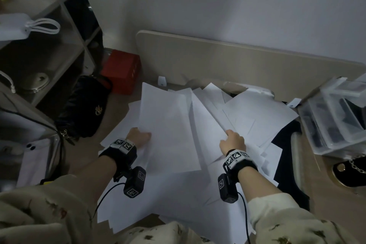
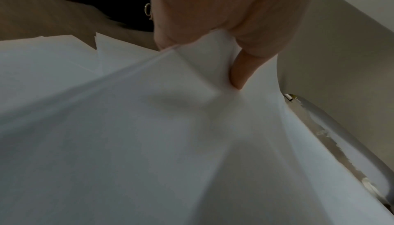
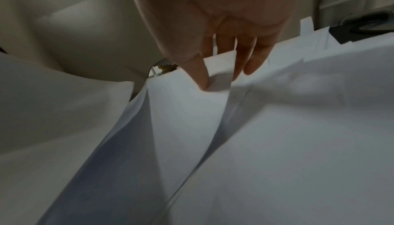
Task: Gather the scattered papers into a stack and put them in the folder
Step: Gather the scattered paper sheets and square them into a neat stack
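Many white papers (image 1: 174,125) lie fanned and overlapping across the brown table. My left hand (image 1: 139,136) is at the left edge of the big top sheet. In the left wrist view my left hand (image 2: 202,63) pinches a bunched fold of paper (image 2: 149,127) between thumb and fingers. My right hand (image 1: 232,139) sits on the sheets to the right. Close up, my right hand (image 3: 221,78) has its thumb pressed on one sheet (image 3: 187,119), with its fingers behind a raised edge. A dark folder (image 1: 285,142) lies at the right, partly under the papers.
A clear plastic box (image 1: 336,123) stands at the right, with a black chained item (image 1: 348,172) in front of it. On the left are a black bag (image 1: 85,109), a red box (image 1: 120,71) and a shelf unit (image 1: 39,55). A beige board (image 1: 237,61) leans against the wall behind.
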Available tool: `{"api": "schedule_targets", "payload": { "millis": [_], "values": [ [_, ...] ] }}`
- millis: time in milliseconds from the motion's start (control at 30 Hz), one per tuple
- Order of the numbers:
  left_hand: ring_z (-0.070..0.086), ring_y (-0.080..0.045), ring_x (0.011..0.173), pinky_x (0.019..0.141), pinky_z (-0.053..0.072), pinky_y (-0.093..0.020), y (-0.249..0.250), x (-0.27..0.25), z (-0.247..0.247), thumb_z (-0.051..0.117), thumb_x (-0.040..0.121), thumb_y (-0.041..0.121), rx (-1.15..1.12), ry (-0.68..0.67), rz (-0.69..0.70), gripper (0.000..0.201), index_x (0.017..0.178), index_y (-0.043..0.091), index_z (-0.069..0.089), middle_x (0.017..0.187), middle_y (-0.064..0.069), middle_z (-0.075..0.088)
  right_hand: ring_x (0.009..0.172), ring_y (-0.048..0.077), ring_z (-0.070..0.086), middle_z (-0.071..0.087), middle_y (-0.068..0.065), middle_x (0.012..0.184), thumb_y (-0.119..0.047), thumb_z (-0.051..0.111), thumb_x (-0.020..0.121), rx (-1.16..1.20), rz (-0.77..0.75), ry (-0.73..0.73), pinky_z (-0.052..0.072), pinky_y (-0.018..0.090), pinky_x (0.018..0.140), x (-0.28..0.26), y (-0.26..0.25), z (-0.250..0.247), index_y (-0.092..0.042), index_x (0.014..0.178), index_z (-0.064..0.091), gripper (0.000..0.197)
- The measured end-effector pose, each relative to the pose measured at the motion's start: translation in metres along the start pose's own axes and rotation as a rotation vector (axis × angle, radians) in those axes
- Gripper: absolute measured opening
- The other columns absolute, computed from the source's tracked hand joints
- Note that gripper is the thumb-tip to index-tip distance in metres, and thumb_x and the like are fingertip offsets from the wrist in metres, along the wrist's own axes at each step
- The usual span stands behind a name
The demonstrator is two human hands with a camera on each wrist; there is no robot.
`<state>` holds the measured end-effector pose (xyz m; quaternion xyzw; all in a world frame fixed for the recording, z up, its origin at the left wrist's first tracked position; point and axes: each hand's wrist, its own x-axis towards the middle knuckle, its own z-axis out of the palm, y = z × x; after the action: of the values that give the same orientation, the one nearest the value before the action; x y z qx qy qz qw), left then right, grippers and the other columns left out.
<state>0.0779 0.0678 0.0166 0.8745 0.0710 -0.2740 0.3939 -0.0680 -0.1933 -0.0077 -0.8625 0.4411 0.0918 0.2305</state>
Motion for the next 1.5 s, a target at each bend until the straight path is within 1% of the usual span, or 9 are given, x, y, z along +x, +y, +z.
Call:
{"api": "schedule_targets", "payload": {
  "millis": [133, 300, 600, 767, 900, 1033, 1233, 1333, 1500],
  "values": [
    [0.059, -0.034, 0.109, 0.090, 0.044, -0.032, 0.009, 0.008, 0.006, 0.059, 0.088, 0.005, 0.004, -0.015, -0.005, 0.031, 0.113, -0.013, 0.057, 0.113, -0.021, 0.063, 0.133, 0.027, 0.031, 0.039, 0.003, 0.144, -0.034, 0.062, 0.085, -0.083, -0.048, -0.047, 0.034, 0.038, 0.102, 0.014, -0.005, -0.003, -0.023, 0.141, 0.034, 0.063],
    [0.057, -0.033, 0.115, 0.095, 0.043, -0.032, 0.012, 0.015, 0.013, 0.061, 0.088, 0.008, 0.066, -0.030, -0.039, 0.039, 0.120, -0.012, 0.053, 0.122, -0.018, 0.060, 0.136, 0.028, 0.029, 0.033, 0.004, 0.148, -0.036, 0.068, 0.080, -0.048, -0.053, -0.165, 0.034, 0.041, 0.106, 0.024, -0.015, 0.006, -0.020, 0.146, 0.025, 0.081],
    [0.055, -0.034, 0.117, 0.095, 0.043, -0.032, 0.007, 0.017, 0.012, 0.060, 0.089, 0.014, 0.170, -0.074, -0.086, 0.043, 0.123, -0.011, 0.050, 0.125, -0.021, 0.058, 0.128, 0.026, 0.037, 0.042, 0.005, 0.138, -0.037, 0.069, 0.076, -0.095, 0.037, -0.170, 0.032, 0.041, 0.099, 0.022, -0.022, 0.017, -0.015, 0.139, 0.032, 0.076],
    [0.053, -0.035, 0.119, 0.098, 0.042, -0.033, 0.004, 0.018, 0.012, 0.060, 0.090, 0.016, 0.209, -0.072, -0.089, 0.045, 0.125, -0.010, 0.049, 0.128, -0.021, 0.056, 0.125, 0.025, 0.033, 0.034, 0.005, 0.138, -0.049, 0.071, 0.069, -0.186, 0.012, -0.137, 0.032, 0.039, 0.098, 0.017, -0.020, 0.020, -0.018, 0.135, 0.036, 0.081],
    [0.055, -0.035, 0.116, 0.096, 0.043, -0.032, 0.002, 0.020, 0.011, 0.059, 0.090, 0.014, 0.225, -0.095, -0.075, 0.041, 0.122, -0.010, 0.053, 0.124, -0.021, 0.059, 0.123, 0.026, 0.043, 0.040, 0.007, 0.133, -0.042, 0.073, 0.068, -0.209, -0.010, -0.173, 0.035, 0.039, 0.100, 0.011, -0.024, 0.029, -0.014, 0.131, 0.037, 0.079],
    [0.055, -0.035, 0.117, 0.096, 0.043, -0.032, -0.001, 0.017, 0.012, 0.059, 0.090, 0.015, 0.225, -0.113, -0.091, 0.044, 0.125, -0.010, 0.051, 0.126, -0.020, 0.058, 0.112, 0.023, 0.055, 0.056, 0.004, 0.118, -0.035, 0.076, 0.066, -0.157, 0.072, -0.189, 0.041, 0.033, 0.090, 0.003, -0.027, 0.039, -0.013, 0.121, 0.042, 0.069],
    [0.056, -0.034, 0.116, 0.097, 0.043, -0.031, -0.006, 0.012, 0.011, 0.059, 0.089, 0.014, 0.215, -0.126, -0.087, 0.041, 0.123, -0.009, 0.053, 0.125, -0.020, 0.059, 0.073, 0.021, 0.063, 0.066, 0.003, 0.078, -0.020, 0.063, 0.066, 0.036, 0.020, -0.264, 0.054, 0.025, 0.064, -0.014, -0.021, 0.044, -0.013, 0.073, 0.060, 0.010],
    [0.055, -0.034, 0.117, 0.094, 0.042, -0.029, -0.007, 0.007, 0.010, 0.058, 0.090, 0.013, 0.207, -0.132, -0.085, 0.041, 0.124, -0.008, 0.052, 0.126, -0.020, 0.058, 0.061, 0.020, 0.045, 0.049, 0.003, 0.065, -0.022, 0.061, 0.070, 0.216, 0.015, -0.277, 0.036, 0.025, 0.056, -0.026, -0.016, 0.040, -0.016, 0.063, 0.045, 0.018],
    [0.052, -0.032, 0.121, 0.096, 0.040, -0.027, -0.010, -0.005, 0.008, 0.061, 0.090, 0.016, 0.175, -0.191, -0.073, 0.045, 0.128, -0.005, 0.051, 0.129, -0.017, 0.056, 0.063, 0.021, 0.031, 0.032, 0.001, 0.059, -0.020, 0.054, 0.087, 0.348, 0.018, -0.163, 0.022, 0.030, 0.057, -0.042, 0.003, 0.035, -0.019, 0.058, 0.028, 0.039]
  ]
}}
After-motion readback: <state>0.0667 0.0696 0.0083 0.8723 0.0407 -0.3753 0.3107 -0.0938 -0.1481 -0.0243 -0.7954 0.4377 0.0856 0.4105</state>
